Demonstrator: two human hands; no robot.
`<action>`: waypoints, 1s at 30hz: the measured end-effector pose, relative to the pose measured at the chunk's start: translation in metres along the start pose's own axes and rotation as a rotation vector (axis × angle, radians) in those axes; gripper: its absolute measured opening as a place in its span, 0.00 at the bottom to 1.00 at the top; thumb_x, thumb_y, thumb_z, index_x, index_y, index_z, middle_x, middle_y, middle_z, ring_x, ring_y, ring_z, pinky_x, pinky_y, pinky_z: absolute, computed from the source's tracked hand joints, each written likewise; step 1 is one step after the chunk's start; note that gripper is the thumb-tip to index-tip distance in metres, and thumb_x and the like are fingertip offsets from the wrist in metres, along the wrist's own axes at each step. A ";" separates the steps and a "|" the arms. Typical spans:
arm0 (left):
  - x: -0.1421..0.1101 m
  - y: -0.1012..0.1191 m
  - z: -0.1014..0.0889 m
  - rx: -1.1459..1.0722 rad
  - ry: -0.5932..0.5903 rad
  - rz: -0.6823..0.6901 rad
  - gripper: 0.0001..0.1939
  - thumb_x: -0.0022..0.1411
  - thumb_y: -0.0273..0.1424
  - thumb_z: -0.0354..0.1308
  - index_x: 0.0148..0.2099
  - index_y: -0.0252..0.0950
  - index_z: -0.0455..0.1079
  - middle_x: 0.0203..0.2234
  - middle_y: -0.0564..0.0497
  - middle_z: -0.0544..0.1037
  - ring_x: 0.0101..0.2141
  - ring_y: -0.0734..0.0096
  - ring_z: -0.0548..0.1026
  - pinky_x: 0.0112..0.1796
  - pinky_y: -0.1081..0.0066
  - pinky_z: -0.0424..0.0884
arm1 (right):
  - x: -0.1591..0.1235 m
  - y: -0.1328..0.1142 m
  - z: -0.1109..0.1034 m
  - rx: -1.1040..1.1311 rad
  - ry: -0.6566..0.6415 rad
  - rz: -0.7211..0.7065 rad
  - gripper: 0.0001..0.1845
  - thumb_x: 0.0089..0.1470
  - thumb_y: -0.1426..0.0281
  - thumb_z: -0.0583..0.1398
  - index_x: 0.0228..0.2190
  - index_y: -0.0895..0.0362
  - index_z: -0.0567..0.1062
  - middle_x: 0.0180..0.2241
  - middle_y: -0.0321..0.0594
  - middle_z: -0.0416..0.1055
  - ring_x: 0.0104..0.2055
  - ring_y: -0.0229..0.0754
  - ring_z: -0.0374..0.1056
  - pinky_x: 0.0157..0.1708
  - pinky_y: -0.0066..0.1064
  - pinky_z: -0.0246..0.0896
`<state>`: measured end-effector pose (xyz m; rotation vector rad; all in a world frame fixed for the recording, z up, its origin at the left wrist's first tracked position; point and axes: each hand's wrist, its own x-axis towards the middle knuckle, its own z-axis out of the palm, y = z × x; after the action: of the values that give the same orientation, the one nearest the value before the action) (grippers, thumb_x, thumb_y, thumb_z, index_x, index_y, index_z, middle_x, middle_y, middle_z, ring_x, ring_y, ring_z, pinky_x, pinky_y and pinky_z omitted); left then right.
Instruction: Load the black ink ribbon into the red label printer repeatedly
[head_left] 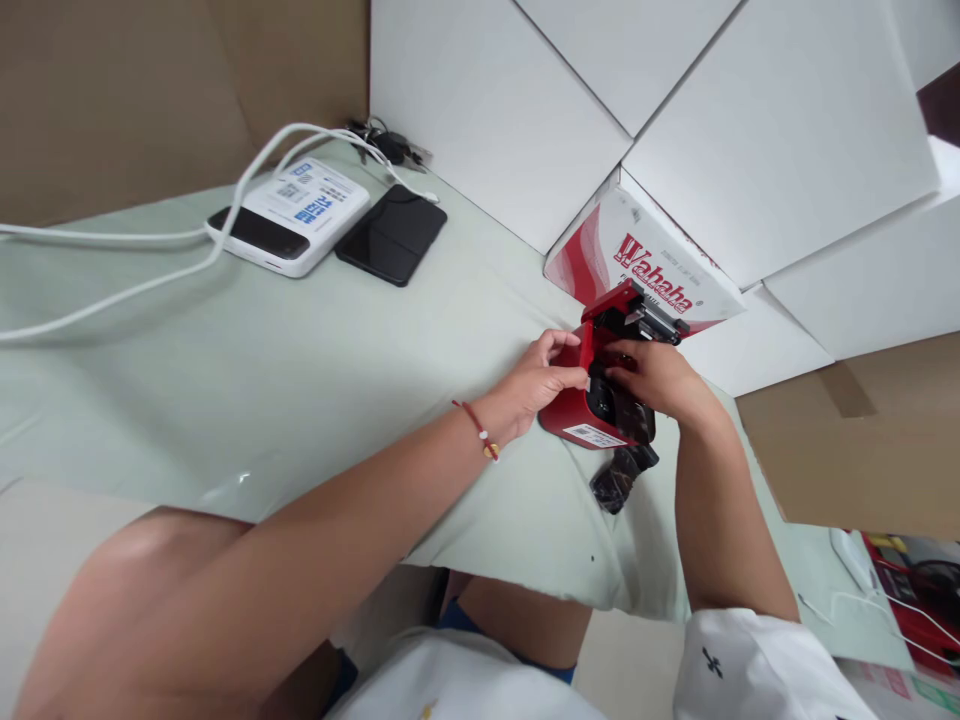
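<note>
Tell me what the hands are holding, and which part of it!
The left hand holds the open red machine by its left side edge. The right hand is partly inside; whether it grips anything can't be told.

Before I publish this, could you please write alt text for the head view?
A person's left hand holds an open red device while the right hand reaches inside; a Wahaha box stands behind, a black phone lies left.
</note>
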<state>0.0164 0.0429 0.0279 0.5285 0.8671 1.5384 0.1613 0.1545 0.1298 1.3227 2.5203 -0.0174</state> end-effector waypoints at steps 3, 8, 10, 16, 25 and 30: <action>0.000 0.000 0.000 0.013 0.001 0.004 0.27 0.43 0.24 0.65 0.48 0.40 0.68 0.54 0.49 0.75 0.56 0.61 0.72 0.52 0.67 0.71 | 0.019 -0.015 0.000 -0.094 -0.123 -0.010 0.22 0.60 0.71 0.67 0.55 0.56 0.85 0.50 0.50 0.85 0.49 0.54 0.80 0.44 0.35 0.66; -0.002 -0.001 0.001 -0.015 -0.001 0.011 0.26 0.45 0.24 0.65 0.49 0.40 0.68 0.51 0.50 0.76 0.50 0.64 0.74 0.48 0.67 0.71 | -0.008 -0.011 -0.008 -0.041 -0.050 -0.002 0.22 0.62 0.70 0.65 0.57 0.56 0.83 0.50 0.46 0.84 0.47 0.48 0.79 0.45 0.33 0.68; -0.002 -0.002 0.001 -0.030 -0.014 0.005 0.26 0.45 0.24 0.65 0.49 0.41 0.67 0.50 0.51 0.77 0.49 0.64 0.74 0.47 0.67 0.71 | -0.036 0.010 -0.019 0.097 0.061 0.008 0.23 0.65 0.64 0.63 0.59 0.53 0.81 0.51 0.43 0.84 0.42 0.45 0.78 0.45 0.34 0.70; 0.001 -0.002 0.001 -0.030 0.006 0.007 0.25 0.44 0.23 0.64 0.47 0.41 0.68 0.49 0.52 0.76 0.49 0.65 0.74 0.47 0.68 0.72 | -0.100 0.111 -0.025 0.178 0.114 0.139 0.25 0.60 0.52 0.64 0.51 0.53 0.84 0.43 0.45 0.85 0.36 0.50 0.78 0.36 0.39 0.71; 0.000 0.002 0.000 0.017 0.009 0.010 0.25 0.45 0.23 0.64 0.48 0.39 0.68 0.50 0.51 0.75 0.49 0.66 0.73 0.50 0.67 0.71 | -0.095 0.125 0.067 0.077 -0.046 0.289 0.17 0.56 0.64 0.65 0.45 0.56 0.86 0.44 0.49 0.85 0.38 0.48 0.79 0.40 0.37 0.72; 0.001 0.001 0.000 0.007 0.011 0.017 0.24 0.45 0.22 0.64 0.47 0.39 0.68 0.47 0.51 0.76 0.48 0.65 0.74 0.48 0.67 0.71 | -0.091 0.090 0.088 0.215 -0.019 0.178 0.27 0.67 0.54 0.59 0.56 0.56 0.83 0.46 0.47 0.86 0.40 0.47 0.80 0.43 0.36 0.73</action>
<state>0.0160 0.0436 0.0282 0.5343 0.8788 1.5549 0.3047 0.1205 0.0804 1.6161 2.4302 -0.2687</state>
